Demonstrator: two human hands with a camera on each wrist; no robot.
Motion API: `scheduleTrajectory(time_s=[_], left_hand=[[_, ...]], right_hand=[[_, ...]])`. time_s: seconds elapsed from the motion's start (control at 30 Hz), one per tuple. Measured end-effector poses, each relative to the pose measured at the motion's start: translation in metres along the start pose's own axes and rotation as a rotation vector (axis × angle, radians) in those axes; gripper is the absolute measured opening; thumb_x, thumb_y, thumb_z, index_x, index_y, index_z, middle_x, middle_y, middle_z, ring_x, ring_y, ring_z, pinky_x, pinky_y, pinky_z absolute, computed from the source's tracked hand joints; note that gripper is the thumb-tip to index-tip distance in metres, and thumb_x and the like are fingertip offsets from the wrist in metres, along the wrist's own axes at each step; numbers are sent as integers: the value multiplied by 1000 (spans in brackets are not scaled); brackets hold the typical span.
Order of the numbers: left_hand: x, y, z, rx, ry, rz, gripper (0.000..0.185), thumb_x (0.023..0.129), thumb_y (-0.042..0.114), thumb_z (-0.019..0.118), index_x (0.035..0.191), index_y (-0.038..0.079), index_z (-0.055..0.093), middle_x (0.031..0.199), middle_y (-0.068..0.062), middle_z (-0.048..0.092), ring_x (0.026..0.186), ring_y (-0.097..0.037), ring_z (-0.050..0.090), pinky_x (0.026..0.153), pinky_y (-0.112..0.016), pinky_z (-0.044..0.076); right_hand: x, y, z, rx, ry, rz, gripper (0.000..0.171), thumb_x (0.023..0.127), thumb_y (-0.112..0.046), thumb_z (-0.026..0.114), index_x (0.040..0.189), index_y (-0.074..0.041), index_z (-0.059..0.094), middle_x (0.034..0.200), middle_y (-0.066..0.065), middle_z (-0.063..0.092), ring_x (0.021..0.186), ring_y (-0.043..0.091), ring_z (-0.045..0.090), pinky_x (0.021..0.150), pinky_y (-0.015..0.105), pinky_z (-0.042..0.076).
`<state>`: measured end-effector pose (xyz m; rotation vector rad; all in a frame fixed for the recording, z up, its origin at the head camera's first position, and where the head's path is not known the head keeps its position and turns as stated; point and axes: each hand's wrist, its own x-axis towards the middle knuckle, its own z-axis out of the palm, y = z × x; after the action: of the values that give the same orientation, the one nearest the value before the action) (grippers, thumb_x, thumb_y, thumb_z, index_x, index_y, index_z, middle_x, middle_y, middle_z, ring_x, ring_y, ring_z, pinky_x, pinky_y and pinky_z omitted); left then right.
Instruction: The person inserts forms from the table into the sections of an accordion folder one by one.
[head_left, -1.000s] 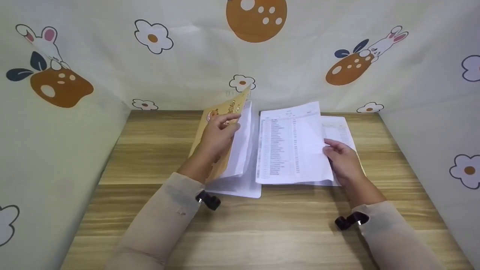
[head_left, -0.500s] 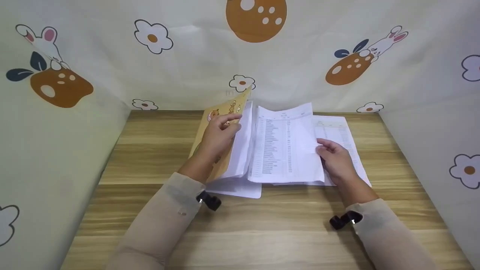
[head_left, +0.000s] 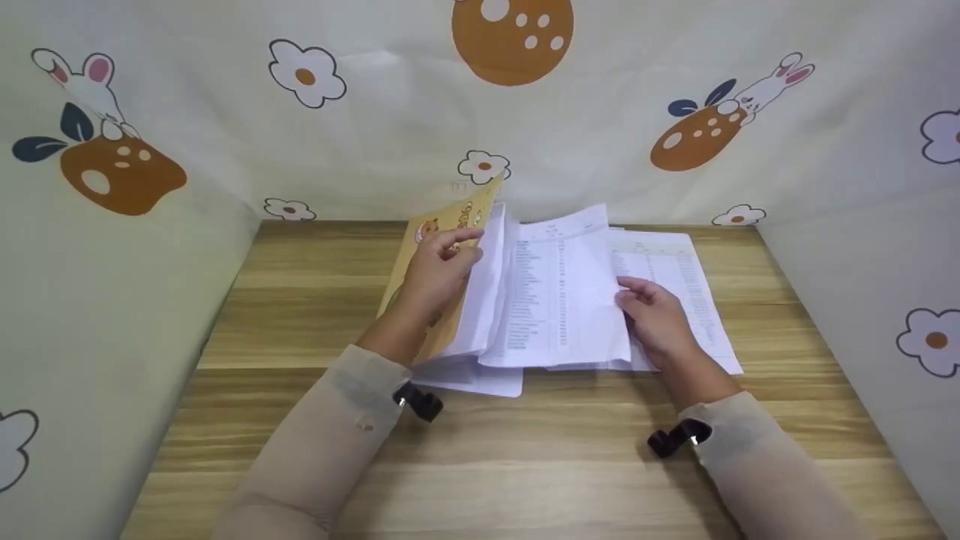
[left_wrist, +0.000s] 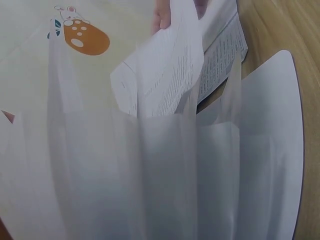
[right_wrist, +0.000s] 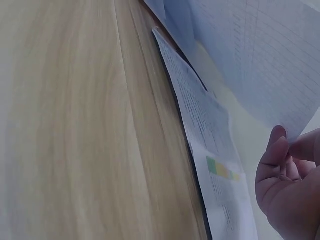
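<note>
1. left hand point(head_left: 435, 274) holds the yellow folder cover point(head_left: 442, 225) tilted up, fingers curled over its edge; keeping that cover propped wide looks like the way to keep the pockets point(left_wrist: 150, 175) open
2. right hand point(head_left: 656, 319) pinches the right edge of a printed sheet point(head_left: 559, 292), thumb on top; I'd keep the pinch light and near the edge so the paper doesn't crease
3. best bet, I reckon: bring the sheet over flat and line its left edge up with a pocket mouth; the pockets are thin and see-through, so it could easily slip into the wrong one
4. the sheet is white with columns of small print, lifted above more printed pages point(head_left: 675, 277) lying on the wooden bench point(head_left: 315, 315); it sits mid-bench, just right of the folder
</note>
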<state>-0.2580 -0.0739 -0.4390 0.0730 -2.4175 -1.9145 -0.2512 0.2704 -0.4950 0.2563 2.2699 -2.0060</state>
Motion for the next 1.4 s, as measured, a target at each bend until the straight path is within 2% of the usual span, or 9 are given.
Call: scheduleTrajectory(time_s=[0.13, 0.43, 0.73, 0.9, 0.97, 1.13, 1.4], left_hand=[[0, 0, 0, -10, -15, -7, 37, 96, 30, 70, 133, 24, 76, 133, -2, 59, 106, -19, 53, 89, -34, 50], [0, 0, 2, 13, -2, -8, 32, 96, 32, 72, 127, 31, 79, 141, 1, 59, 109, -19, 56, 91, -34, 51], [1, 0, 3, 23, 10, -34, 31, 95, 32, 72, 125, 36, 78, 140, 1, 58, 106, -19, 58, 88, -33, 51], [1, 0, 3, 28, 18, -24, 31, 95, 33, 73, 125, 36, 78, 142, 2, 57, 106, -18, 58, 88, -33, 51], [1, -1, 3, 16, 8, -12, 32, 96, 31, 72, 127, 32, 78, 143, 1, 57, 107, -19, 58, 88, -33, 52], [1, -3, 2, -2, -19, 11, 36, 97, 29, 70, 132, 25, 77, 144, -2, 57, 106, -19, 56, 87, -32, 52], [1, -1, 3, 25, -3, -13, 32, 96, 32, 71, 127, 32, 78, 142, 1, 58, 108, -19, 58, 90, -33, 52]], right_hand=[[3, -2, 11, -8, -12, -2, 45, 106, -14, 63, 148, 1, 58, 97, -9, 65, 88, 3, 64, 78, 19, 56], [4, -3, 28, -21, -57, 35, 41, 107, -14, 62, 147, -6, 61, 104, -4, 64, 86, 9, 64, 75, 23, 56], [-4, -1, 22, -36, -57, 17, 41, 106, -13, 63, 146, -4, 61, 100, -7, 66, 81, 8, 64, 72, 24, 56], [-6, -1, 19, -26, -64, 19, 39, 106, -14, 63, 144, -3, 61, 99, -7, 66, 82, 8, 65, 71, 22, 55], [-6, -2, 21, -28, -73, 15, 40, 106, -14, 64, 144, -3, 61, 98, -8, 67, 82, 7, 64, 70, 22, 54], [-2, -2, 33, -26, -79, 0, 41, 105, -12, 64, 144, -1, 61, 96, -8, 66, 80, 7, 61, 69, 22, 52], [5, -4, 58, 31, -94, 8, 39, 105, -10, 63, 143, -1, 62, 99, -5, 67, 86, 9, 65, 74, 22, 55]])
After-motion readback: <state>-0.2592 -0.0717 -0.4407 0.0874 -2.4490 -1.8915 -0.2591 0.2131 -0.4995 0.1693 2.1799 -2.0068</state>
